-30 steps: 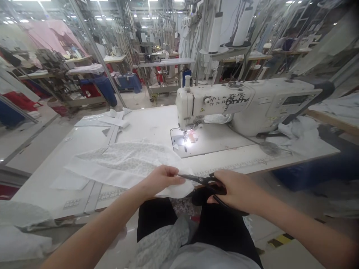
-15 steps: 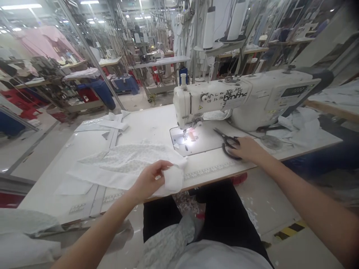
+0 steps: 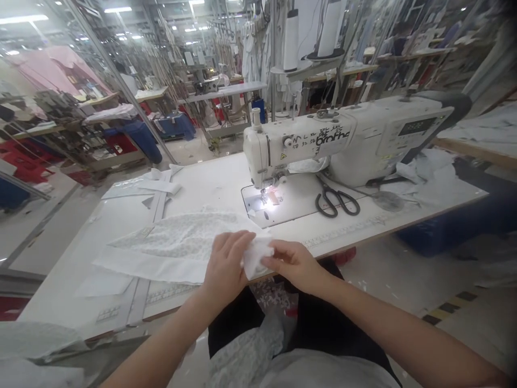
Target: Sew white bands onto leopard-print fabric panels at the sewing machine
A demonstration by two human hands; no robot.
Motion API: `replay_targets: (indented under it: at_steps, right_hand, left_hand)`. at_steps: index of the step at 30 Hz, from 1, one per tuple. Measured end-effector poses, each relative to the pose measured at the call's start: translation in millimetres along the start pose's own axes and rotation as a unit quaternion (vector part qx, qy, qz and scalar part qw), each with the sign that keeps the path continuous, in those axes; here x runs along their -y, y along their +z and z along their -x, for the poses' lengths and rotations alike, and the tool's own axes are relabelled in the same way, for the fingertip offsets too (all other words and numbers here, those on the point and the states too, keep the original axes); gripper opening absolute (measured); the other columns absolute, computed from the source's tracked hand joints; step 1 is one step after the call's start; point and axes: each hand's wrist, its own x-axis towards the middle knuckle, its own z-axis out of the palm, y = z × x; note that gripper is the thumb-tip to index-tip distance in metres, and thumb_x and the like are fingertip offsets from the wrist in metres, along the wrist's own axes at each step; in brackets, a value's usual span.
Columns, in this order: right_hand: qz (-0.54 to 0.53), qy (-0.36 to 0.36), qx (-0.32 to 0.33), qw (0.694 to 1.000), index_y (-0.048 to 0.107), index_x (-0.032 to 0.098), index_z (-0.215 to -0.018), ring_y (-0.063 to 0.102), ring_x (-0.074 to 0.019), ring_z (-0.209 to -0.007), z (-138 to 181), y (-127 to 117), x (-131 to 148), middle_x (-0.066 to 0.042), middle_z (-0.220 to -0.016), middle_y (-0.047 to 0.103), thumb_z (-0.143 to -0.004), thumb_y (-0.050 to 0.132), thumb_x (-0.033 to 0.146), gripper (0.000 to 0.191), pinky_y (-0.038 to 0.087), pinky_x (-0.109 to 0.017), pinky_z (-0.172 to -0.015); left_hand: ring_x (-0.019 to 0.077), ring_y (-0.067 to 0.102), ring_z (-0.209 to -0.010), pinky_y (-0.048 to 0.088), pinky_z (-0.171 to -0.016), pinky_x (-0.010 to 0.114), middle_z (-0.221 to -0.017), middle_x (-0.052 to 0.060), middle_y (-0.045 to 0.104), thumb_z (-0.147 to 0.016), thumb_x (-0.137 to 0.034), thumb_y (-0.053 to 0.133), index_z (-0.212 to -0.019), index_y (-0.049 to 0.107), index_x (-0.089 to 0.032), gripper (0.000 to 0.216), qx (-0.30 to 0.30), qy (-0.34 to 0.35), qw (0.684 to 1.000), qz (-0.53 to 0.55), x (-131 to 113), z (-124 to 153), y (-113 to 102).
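Note:
A white patterned fabric piece (image 3: pixel 177 237) lies along the front of the sewing table, its right end gathered up at the table edge. My left hand (image 3: pixel 228 264) is closed on that end, fingers over the top of the cloth. From the right, my right hand (image 3: pixel 294 264) pinches the same folded end between thumb and fingers. Black-handled scissors (image 3: pixel 336 199) rest on the table beyond my right hand, untouched, blades pointing toward the machine. The lit needle area of the white sewing machine (image 3: pixel 299 145) is just behind my hands.
White fabric strips (image 3: pixel 159 188) lie at the table's far left. Crumpled white cloth (image 3: pixel 428 172) sits by the machine's right end. A printed ruler scale (image 3: pixel 343 226) runs along the front edge. Thread cones (image 3: pixel 291 43) stand behind the machine.
My right hand has let go of the scissors and moved left to the cloth. The scissors now lie turned, handles toward me. My left hand has stayed on the fabric end.

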Motion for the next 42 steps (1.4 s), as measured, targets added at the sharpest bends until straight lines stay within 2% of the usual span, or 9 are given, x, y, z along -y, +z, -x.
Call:
replay_targets:
  at_steps: [5,11,19,24,28,31,35,38,42]
  right_hand:
    - [-0.002,-0.013,-0.027,1.000,0.052,0.018,-0.075,0.043,-0.0119,-0.062,13.4,-5.4,3.2,0.003,-0.065,0.045,-0.084,0.053,0.031,0.016,0.037,-0.024,-0.058]
    - [0.003,-0.080,-0.149,0.986,0.051,0.023,-0.096,0.052,-0.0129,-0.070,24.7,-13.1,11.7,0.001,-0.078,0.055,-0.085,0.055,0.026,0.012,0.043,-0.024,-0.062]
    - [-0.239,-0.043,0.093,0.966,0.054,0.017,-0.065,0.051,-0.0109,-0.062,37.2,-32.7,50.1,0.002,-0.066,0.054,-0.063,0.077,0.018,0.023,0.042,-0.023,-0.057]
    - [-0.226,0.082,0.100,0.966,0.053,0.016,-0.071,0.045,-0.0074,-0.054,27.9,-47.1,29.8,0.005,-0.063,0.050,-0.059,0.077,0.018,0.027,0.036,-0.018,-0.049]
    - [-0.072,0.000,-0.079,0.994,0.055,0.017,-0.075,0.044,-0.0086,-0.056,37.9,-39.5,31.0,0.003,-0.066,0.052,-0.075,0.061,0.022,0.008,0.037,-0.021,-0.052]
    - [0.029,-0.034,-0.087,0.995,0.055,0.018,-0.078,0.047,-0.0115,-0.062,43.7,-22.0,38.8,0.002,-0.070,0.053,-0.071,0.057,0.016,0.007,0.038,-0.023,-0.055]
    - [-0.063,-0.023,-0.106,0.992,0.054,0.018,-0.074,0.048,-0.0133,-0.065,38.1,-10.9,38.4,0.002,-0.067,0.050,-0.079,0.050,0.024,0.009,0.039,-0.024,-0.059]
    - [-0.148,-0.018,-0.127,0.981,0.053,0.020,-0.082,0.046,-0.0124,-0.063,33.3,-11.5,32.6,0.002,-0.069,0.049,-0.086,0.047,0.036,0.018,0.039,-0.024,-0.058]
    - [-0.045,-0.058,-0.113,0.991,0.046,0.019,-0.062,0.035,-0.0103,-0.055,27.6,-2.9,19.5,0.005,-0.058,0.037,-0.080,0.056,0.045,0.033,0.030,-0.022,-0.050]
  left_hand:
    - [0.0210,0.052,-0.096,0.040,-0.084,0.035,-0.096,0.008,0.058,-0.079,-0.009,0.053,-0.102,0.054,-0.020,0.025,0.009,0.142,0.988,0.064,-3.5,-19.5,-1.8]
    - [0.0097,0.051,-0.065,0.039,-0.056,0.020,-0.075,0.000,0.055,-0.077,-0.012,0.057,-0.090,0.053,-0.018,0.014,0.078,-0.101,0.937,0.326,-25.3,-30.2,2.5]
    - [0.0043,0.042,-0.054,0.035,-0.048,0.014,-0.071,-0.002,0.050,-0.077,-0.021,0.063,-0.085,0.056,-0.019,0.011,0.168,-0.247,0.665,0.685,-88.0,-32.8,-31.9]
    - [0.0073,0.047,-0.056,0.038,-0.050,0.017,-0.072,0.000,0.054,-0.077,-0.022,0.060,-0.086,0.059,-0.017,0.010,0.138,-0.314,0.725,0.598,-88.9,-33.0,-13.9]
    - [0.0107,0.052,-0.060,0.042,-0.054,0.020,-0.071,0.000,0.059,-0.074,-0.013,0.054,-0.085,0.059,-0.018,0.013,0.060,-0.354,0.858,0.368,-79.0,-41.2,-4.3]
    - [0.0133,0.055,-0.069,0.043,-0.062,0.023,-0.077,0.000,0.062,-0.065,-0.001,0.048,-0.090,0.061,-0.019,0.033,0.010,-0.276,0.947,0.161,-81.6,-53.2,-1.7]
    - [0.0129,0.055,-0.068,0.043,-0.063,0.023,-0.076,0.000,0.061,-0.062,-0.003,0.051,-0.089,0.062,-0.020,0.034,-0.039,-0.246,0.962,0.108,-85.7,-67.2,-7.4]
    - [0.0115,0.054,-0.060,0.043,-0.056,0.022,-0.067,-0.002,0.059,-0.064,-0.015,0.061,-0.080,0.062,-0.019,0.017,-0.025,-0.370,0.877,0.304,-82.9,-60.5,-19.9]
    - [0.0170,0.062,-0.062,0.048,-0.058,0.025,-0.066,0.003,0.063,-0.059,-0.032,0.073,-0.083,0.064,-0.014,0.031,0.078,-0.458,0.600,0.652,-82.8,-15.4,-34.7]
